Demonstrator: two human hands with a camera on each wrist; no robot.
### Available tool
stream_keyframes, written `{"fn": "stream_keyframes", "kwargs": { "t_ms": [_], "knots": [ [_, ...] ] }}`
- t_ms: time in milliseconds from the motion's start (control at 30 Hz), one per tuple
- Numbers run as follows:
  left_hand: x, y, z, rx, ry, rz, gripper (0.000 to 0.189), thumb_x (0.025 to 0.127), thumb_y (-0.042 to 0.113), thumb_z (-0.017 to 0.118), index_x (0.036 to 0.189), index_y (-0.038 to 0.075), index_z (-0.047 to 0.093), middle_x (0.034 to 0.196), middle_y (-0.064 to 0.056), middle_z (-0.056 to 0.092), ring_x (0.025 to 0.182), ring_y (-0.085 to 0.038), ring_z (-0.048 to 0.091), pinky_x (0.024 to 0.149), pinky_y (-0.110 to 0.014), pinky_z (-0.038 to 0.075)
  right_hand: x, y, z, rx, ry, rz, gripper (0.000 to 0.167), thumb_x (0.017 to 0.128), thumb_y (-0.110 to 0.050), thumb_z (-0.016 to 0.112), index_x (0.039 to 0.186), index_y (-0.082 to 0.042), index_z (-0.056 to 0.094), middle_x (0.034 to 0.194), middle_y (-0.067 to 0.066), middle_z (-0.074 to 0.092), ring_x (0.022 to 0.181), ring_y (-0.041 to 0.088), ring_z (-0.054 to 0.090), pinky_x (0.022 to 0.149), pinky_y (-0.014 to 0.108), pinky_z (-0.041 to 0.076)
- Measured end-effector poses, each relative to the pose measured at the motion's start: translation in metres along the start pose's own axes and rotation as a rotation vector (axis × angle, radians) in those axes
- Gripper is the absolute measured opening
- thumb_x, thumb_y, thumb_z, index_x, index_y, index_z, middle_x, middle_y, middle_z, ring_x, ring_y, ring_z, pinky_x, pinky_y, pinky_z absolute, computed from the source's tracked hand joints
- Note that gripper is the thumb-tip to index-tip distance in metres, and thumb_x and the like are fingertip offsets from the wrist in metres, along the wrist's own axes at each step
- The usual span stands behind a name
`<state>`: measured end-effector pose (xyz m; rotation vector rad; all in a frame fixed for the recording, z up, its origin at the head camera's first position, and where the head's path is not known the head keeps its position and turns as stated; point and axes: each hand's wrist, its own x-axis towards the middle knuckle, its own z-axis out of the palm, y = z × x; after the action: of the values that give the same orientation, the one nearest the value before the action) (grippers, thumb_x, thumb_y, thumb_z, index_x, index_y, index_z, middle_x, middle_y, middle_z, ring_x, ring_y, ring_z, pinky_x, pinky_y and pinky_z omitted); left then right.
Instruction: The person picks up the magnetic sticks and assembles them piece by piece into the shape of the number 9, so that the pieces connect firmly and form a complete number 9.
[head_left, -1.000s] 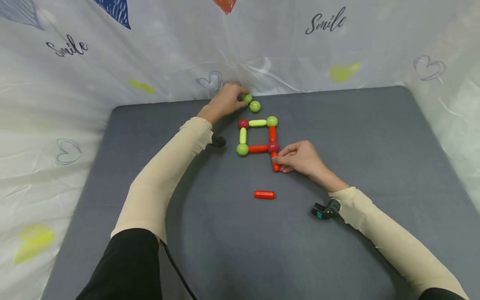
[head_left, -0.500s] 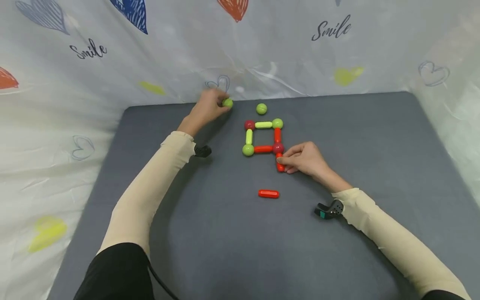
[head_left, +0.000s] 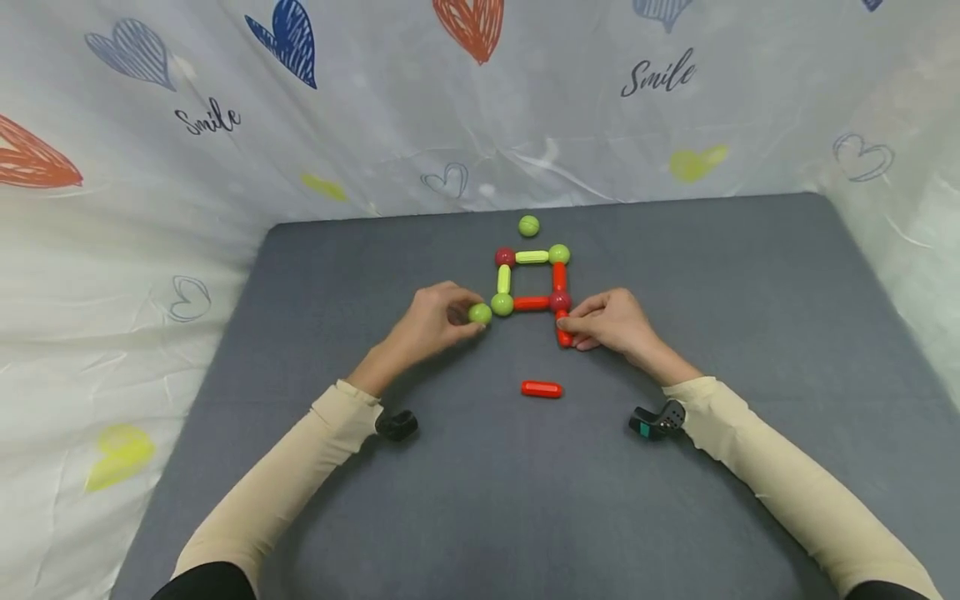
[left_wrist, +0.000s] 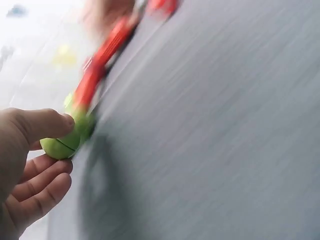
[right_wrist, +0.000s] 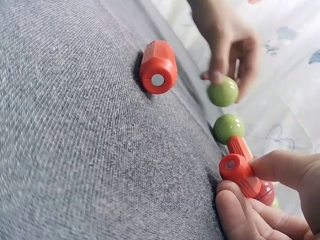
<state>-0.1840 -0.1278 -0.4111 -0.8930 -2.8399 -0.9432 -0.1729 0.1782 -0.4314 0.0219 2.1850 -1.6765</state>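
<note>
A square of rods and balls lies on the table, with a red ball and a green ball at its far corners. Its near corners are another green ball and a red ball. My left hand pinches a loose green ball just left of the near-left corner; the right wrist view shows a small gap between the two. With thumb and fingers, my right hand grips a red rod that points toward me from the near-right red ball. Its free end shows a round metal disc.
One loose red rod lies nearer to me on the grey table. Beyond the square, a spare green ball sits by the table's far edge. A white printed curtain hangs behind.
My left hand picked up a green ball at the far edge, drew it left, then brought it toward me beside the near-left corner. The right hand kept its grip in place.
</note>
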Motion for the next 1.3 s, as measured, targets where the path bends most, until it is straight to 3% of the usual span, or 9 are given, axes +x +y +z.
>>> {"fn": "stream_keyframes", "kwargs": {
  "t_ms": [167,367,600,733,867,1133,1300],
  "knots": [
    [-0.013,0.030,0.031,-0.177,-0.004,0.014,0.033,0.082,0.015,0.085,0.112,0.007,0.072,0.097,-0.001,0.066,0.084,-0.012,0.067,0.069,-0.022,0.055,0.000,-0.002,0.002,0.010,0.017,0.007,0.027,0.083,-0.013,0.083,0.097,0.008,0.074,0.078,0.016,0.073,0.062,0.023,0.071,0.062,0.039,0.059],
    [-0.007,0.049,0.058,-0.330,-0.014,-0.027,0.030,0.081,0.015,0.086,0.105,0.009,0.068,0.095,0.002,0.068,0.082,-0.010,0.068,0.069,-0.020,0.055,0.002,-0.001,0.004,0.025,0.029,0.020,0.027,0.084,-0.014,0.082,0.098,0.008,0.074,0.078,0.015,0.073,0.062,0.021,0.071,0.062,0.038,0.059],
    [0.002,0.055,0.076,-0.327,-0.007,0.020,0.029,0.082,0.016,0.085,0.106,0.009,0.070,0.097,0.002,0.069,0.083,-0.007,0.067,0.069,-0.018,0.054,0.008,-0.002,0.007,0.046,0.045,0.014,0.025,0.086,-0.012,0.079,0.099,0.008,0.074,0.081,0.015,0.074,0.066,0.020,0.072,0.064,0.037,0.059],
    [0.003,0.059,0.082,-0.305,0.022,0.015,0.029,0.082,0.018,0.085,0.106,0.010,0.071,0.098,0.003,0.068,0.083,-0.006,0.066,0.069,-0.017,0.053,0.009,-0.003,0.007,0.046,0.048,0.012,0.025,0.086,-0.012,0.078,0.100,0.009,0.073,0.082,0.014,0.074,0.066,0.020,0.072,0.064,0.037,0.059],
    [0.005,0.062,0.085,-0.290,0.045,-0.011,0.029,0.081,0.019,0.086,0.103,0.009,0.069,0.095,0.002,0.068,0.082,-0.005,0.066,0.070,-0.016,0.052,0.009,-0.006,0.006,0.038,0.049,0.012,0.025,0.087,-0.012,0.078,0.100,0.009,0.073,0.083,0.013,0.074,0.066,0.020,0.072,0.064,0.037,0.059],
    [0.009,0.066,0.087,-0.303,0.027,-0.018,0.027,0.081,0.019,0.086,0.099,0.009,0.068,0.090,0.002,0.068,0.080,-0.004,0.066,0.069,-0.015,0.052,0.008,-0.005,0.006,0.031,0.036,0.029,0.027,0.088,-0.013,0.077,0.103,0.009,0.073,0.085,0.013,0.074,0.068,0.020,0.072,0.066,0.037,0.059],
    [0.008,0.067,0.086,-0.317,0.034,-0.022,0.027,0.082,0.020,0.086,0.099,0.010,0.068,0.092,0.001,0.068,0.081,-0.006,0.067,0.069,-0.015,0.052,0.000,-0.003,0.006,0.036,0.036,-0.019,0.032,0.090,-0.018,0.077,0.105,0.009,0.072,0.087,0.015,0.074,0.071,0.021,0.072,0.067,0.037,0.059]
  ]
}}
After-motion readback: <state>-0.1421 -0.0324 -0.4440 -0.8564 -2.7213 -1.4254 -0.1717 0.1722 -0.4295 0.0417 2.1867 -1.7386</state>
